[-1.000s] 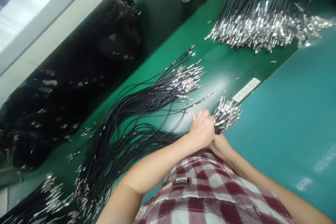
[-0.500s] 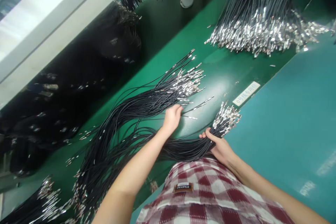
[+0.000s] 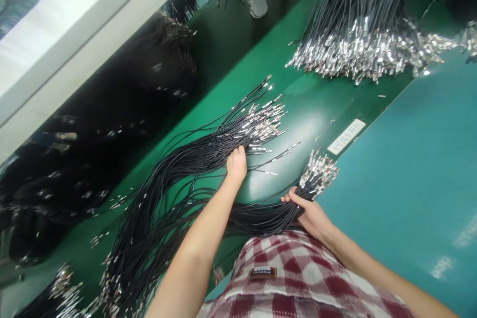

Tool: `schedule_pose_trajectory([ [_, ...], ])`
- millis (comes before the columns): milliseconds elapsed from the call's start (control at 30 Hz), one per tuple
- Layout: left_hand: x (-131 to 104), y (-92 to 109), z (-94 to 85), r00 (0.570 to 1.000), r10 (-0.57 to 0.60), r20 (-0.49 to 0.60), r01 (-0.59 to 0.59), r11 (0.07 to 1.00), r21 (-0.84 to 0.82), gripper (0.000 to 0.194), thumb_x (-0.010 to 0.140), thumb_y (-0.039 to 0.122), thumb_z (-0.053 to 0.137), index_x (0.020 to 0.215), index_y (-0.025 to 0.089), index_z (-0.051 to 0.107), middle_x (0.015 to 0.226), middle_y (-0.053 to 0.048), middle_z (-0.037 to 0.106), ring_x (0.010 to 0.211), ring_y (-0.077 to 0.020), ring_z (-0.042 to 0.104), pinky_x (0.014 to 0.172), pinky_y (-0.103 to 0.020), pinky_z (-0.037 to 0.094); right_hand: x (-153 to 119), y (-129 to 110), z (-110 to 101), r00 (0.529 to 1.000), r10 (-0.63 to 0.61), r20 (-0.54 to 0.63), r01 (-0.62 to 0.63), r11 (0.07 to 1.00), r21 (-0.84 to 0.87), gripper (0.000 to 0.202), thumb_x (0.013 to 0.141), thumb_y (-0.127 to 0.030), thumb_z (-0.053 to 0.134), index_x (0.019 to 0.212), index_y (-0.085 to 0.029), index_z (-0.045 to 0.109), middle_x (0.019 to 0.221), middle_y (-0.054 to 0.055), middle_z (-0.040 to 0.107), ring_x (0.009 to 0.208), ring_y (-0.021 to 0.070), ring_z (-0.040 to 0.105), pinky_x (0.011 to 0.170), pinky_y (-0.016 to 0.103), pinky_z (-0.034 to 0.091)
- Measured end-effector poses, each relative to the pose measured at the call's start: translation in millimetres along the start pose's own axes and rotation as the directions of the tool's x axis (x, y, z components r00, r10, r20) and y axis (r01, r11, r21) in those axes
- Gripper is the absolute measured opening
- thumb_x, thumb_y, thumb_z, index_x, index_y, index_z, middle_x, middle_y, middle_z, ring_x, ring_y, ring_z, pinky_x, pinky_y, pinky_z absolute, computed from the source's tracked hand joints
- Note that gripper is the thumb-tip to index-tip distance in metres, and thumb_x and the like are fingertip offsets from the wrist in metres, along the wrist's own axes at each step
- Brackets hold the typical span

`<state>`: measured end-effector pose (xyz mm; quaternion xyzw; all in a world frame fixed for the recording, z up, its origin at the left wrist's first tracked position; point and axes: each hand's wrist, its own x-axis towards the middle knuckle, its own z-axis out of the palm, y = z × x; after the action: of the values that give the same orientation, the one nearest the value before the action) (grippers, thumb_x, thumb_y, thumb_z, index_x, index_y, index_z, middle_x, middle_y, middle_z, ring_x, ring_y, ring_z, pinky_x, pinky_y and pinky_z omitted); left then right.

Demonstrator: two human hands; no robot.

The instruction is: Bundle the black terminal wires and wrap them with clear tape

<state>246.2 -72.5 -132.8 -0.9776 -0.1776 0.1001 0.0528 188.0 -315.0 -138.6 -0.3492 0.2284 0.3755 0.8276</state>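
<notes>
My right hand (image 3: 312,214) is wrapped round a thick bundle of black wires (image 3: 257,216), just behind its cluster of silver metal terminals (image 3: 320,171). On the green table lies another fanned-out bundle of black wires (image 3: 201,151), its silver terminals (image 3: 263,121) pointing up and right. My left hand (image 3: 237,163) is at this bundle's near edge, fingers curled closed on wires there; the fingertips are partly hidden, so how many wires is unclear. A few loose wires (image 3: 278,157) with terminals stick out to the right of my left hand.
A large bundle of terminal-ended wires (image 3: 357,49) hangs at upper right. Dark wire heaps (image 3: 112,109) lie under a pale beam (image 3: 85,30) on the left. More wire ends (image 3: 65,288) lie at lower left. A white label (image 3: 346,136) marks the table's edge.
My left hand has moved slightly left, against the near edge of the bundle on the table. My right hand keeps its hold. The view has shifted a little.
</notes>
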Motion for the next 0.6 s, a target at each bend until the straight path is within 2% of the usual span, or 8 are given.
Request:
schedule_pose_trajectory([
  [67,-4.3,-6.2,-0.7,1.0,0.004,0.006,-0.004,1.0,0.013,0.027,0.092,0.006,0.039,0.115,0.012,0.052,0.11,-0.016,0.061,0.096,-0.0246,0.067,0.08,-0.032,0.051,-0.6,-1.1,1.4,1.0,0.005,0.0,-0.005,1.0,0.015,0.038,0.056,-0.038,0.093,0.076,-0.02,0.066,0.073,0.001,0.064,0.078,0.02,0.06,0.077,0.032,0.049],
  [167,-11.2,-15.5,-1.0,0.997,-0.068,0.022,0.069,0.997,-0.04,0.025,0.091,0.01,0.044,0.115,0.011,0.052,0.112,-0.017,0.061,0.094,-0.0258,0.067,0.078,-0.033,0.05,-1.7,-2.1,3.2,1.0,0.005,0.009,-0.006,1.0,0.025,0.039,0.055,-0.037,0.094,0.075,-0.019,0.065,0.072,0.001,0.064,0.077,0.0197,0.061,0.076,0.031,0.05],
  [233,-14.3,-18.4,-2.8,0.99,-0.143,0.023,0.144,0.976,-0.161,0.026,0.089,0.01,0.046,0.115,0.012,0.053,0.103,-0.015,0.065,0.092,-0.0248,0.067,0.079,-0.032,0.048,-2.3,-2.4,3.8,1.0,0.004,0.01,-0.004,1.0,0.027,0.04,0.054,-0.037,0.095,0.074,-0.019,0.065,0.071,0.001,0.065,0.077,0.0197,0.061,0.074,0.031,0.05],
  [300,-16.6,-17.0,-8.2,0.985,-0.17,0.018,0.165,0.921,-0.352,0.027,0.084,0.009,0.05,0.11,0.014,0.055,0.086,-0.008,0.066,0.083,-0.0218,0.065,0.076,-0.031,0.047,-2.4,-2.4,4.0,1.0,0.005,0.009,-0.005,1.0,0.026,0.04,0.054,-0.037,0.095,0.074,-0.019,0.065,0.072,0.002,0.065,0.077,0.0199,0.061,0.073,0.031,0.049],
  [367,-19.8,-11.1,-17.4,0.995,-0.088,0.039,0.094,0.802,-0.589,0.02,0.079,0.01,0.055,0.098,0.015,0.058,0.074,-0.002,0.062,0.074,-0.0173,0.062,0.073,-0.027,0.045,-2.0,-2.3,3.9,1.0,0.009,0.011,-0.009,1.0,0.025,0.04,0.054,-0.037,0.095,0.074,-0.019,0.065,0.071,0.002,0.066,0.076,0.02,0.061,0.073,0.032,0.049],
  [433,-25.3,-1.4,-28.5,0.994,0.083,0.072,0.007,0.611,-0.792,0.006,0.078,0.016,0.058,0.084,0.016,0.059,0.07,0.001,0.06,0.068,-0.0135,0.058,0.069,-0.024,0.044,-1.3,-2.2,3.7,1.0,0.002,0.021,-0.003,1.0,0.029,0.039,0.055,-0.037,0.094,0.074,-0.019,0.065,0.07,0.002,0.066,0.075,0.02,0.062,0.073,0.032,0.05],
  [500,-34.2,9.9,-38.2,0.967,0.236,0.095,-0.02,0.442,-0.897,0.012,0.079,0.026,0.061,0.077,0.015,0.059,0.07,0.001,0.059,0.067,-0.0118,0.055,0.068,-0.023,0.042,-0.6,-2.0,3.5,0.999,-0.009,0.04,0.008,0.999,0.033,0.038,0.055,-0.036,0.094,0.074,-0.019,0.065,0.07,0.002,0.066,0.074,0.02,0.062,0.073,0.032,0.05],
  [600,-55.5,24.5,-44.8,0.918,0.371,0.137,0.01,0.324,-0.946,0.023,0.077,0.037,0.065,0.075,0.015,0.058,0.069,0.002,0.056,0.066,-0.011,0.051,0.066,-0.023,0.04,-0.4,-1.4,3.9,0.999,-0.009,0.038,0.007,0.999,0.052,0.038,0.056,-0.035,0.093,0.077,-0.019,0.066,0.072,0.001,0.066,0.073,0.0194,0.063,0.072,0.031,0.051],
])
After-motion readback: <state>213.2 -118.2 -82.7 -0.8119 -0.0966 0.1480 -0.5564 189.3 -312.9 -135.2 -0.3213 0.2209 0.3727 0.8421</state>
